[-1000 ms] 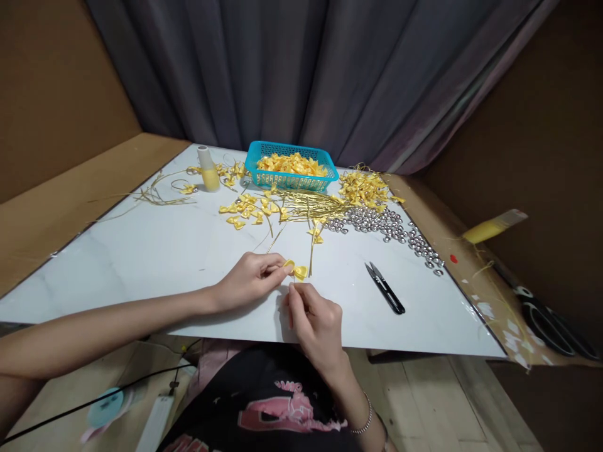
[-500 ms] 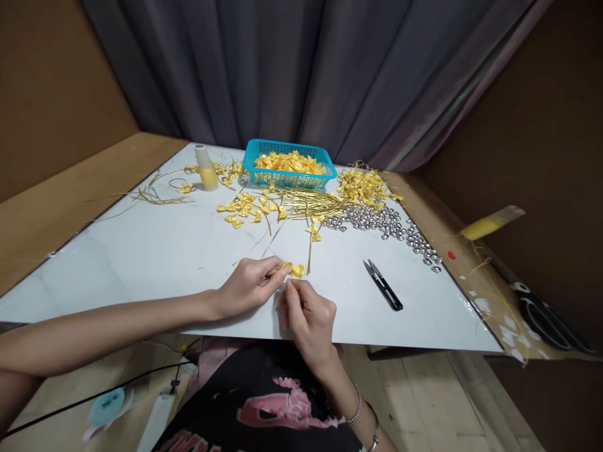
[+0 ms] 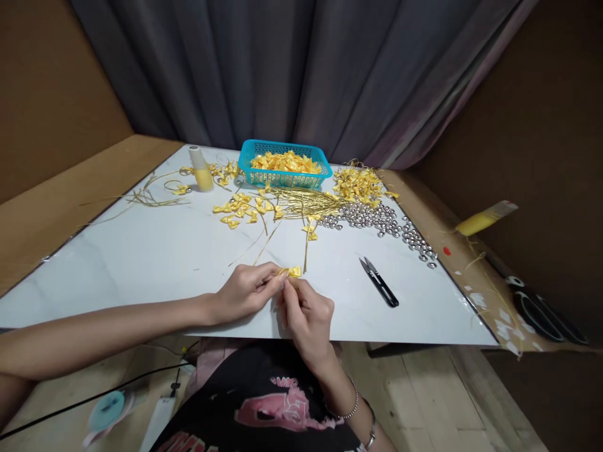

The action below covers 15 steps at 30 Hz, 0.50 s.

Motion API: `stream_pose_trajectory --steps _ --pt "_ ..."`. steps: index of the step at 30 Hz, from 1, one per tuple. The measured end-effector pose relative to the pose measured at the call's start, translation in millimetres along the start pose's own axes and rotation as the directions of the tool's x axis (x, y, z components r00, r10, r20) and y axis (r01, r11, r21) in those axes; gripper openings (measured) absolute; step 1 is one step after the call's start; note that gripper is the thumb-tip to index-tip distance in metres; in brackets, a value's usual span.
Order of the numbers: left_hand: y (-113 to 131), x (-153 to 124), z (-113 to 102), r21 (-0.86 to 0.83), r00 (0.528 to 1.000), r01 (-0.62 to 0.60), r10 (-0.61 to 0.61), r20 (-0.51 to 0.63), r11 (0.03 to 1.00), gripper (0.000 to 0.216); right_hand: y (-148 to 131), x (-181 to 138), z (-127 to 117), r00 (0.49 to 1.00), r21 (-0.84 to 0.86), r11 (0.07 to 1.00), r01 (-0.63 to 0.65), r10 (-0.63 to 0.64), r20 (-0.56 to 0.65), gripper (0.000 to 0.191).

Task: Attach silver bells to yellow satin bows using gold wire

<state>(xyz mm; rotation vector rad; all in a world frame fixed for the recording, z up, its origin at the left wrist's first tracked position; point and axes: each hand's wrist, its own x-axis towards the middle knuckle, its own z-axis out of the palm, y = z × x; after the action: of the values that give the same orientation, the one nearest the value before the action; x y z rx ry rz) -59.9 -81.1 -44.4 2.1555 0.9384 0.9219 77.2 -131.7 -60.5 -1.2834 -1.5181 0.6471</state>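
Note:
A small yellow ribbon bow (image 3: 294, 271) is pinched between the thumb and fingers of my left hand (image 3: 249, 290), just above the table's front part. My right hand (image 3: 308, 314) is closed close below the bow, its thumb and fingertip pressed together at the bow's underside; what they pinch is too small to make out. Past the hands lie a bundle of gold cords (image 3: 308, 202) and loose yellow bows (image 3: 240, 204). Single strands of cord reach toward my fingers.
A blue basket (image 3: 325, 172) full of yellow bows stands at the back. Right of it are a heap of corded bows (image 3: 358, 183) and silver beads (image 3: 372, 218). Black thread snips (image 3: 379, 282) lie to the right, scissors (image 3: 541, 311) beyond. A yellow bottle (image 3: 202, 172) stands back left.
My right fingertips have come up closer to the bow and my left fingers, which hold it as before. The whole view has shifted slightly.

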Motion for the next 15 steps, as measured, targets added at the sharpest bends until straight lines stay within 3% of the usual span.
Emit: stream_pose_trajectory --steps 3,9,13,15 --pt "1 4 -4 -0.034 0.997 0.06 -0.058 0.046 0.998 0.026 1 2 -2 1.0 0.023 1.0 -0.008 0.007 0.014 0.028" --pt "3 22 -15 -0.302 0.962 0.251 -0.204 0.181 0.92 0.038 2 23 -17 0.996 -0.08 0.995 0.059 -0.054 0.066 0.023" --pt "2 45 -18 -0.372 0.976 0.215 -0.185 0.114 0.903 0.035 -3 57 -32 0.985 -0.13 0.986 0.106 -0.086 0.152 0.023" --pt "0 57 -17 -0.381 0.981 0.196 -0.185 0.067 0.904 0.032 -3 77 -37 0.983 -0.074 0.996 0.054 -0.039 0.182 0.026"
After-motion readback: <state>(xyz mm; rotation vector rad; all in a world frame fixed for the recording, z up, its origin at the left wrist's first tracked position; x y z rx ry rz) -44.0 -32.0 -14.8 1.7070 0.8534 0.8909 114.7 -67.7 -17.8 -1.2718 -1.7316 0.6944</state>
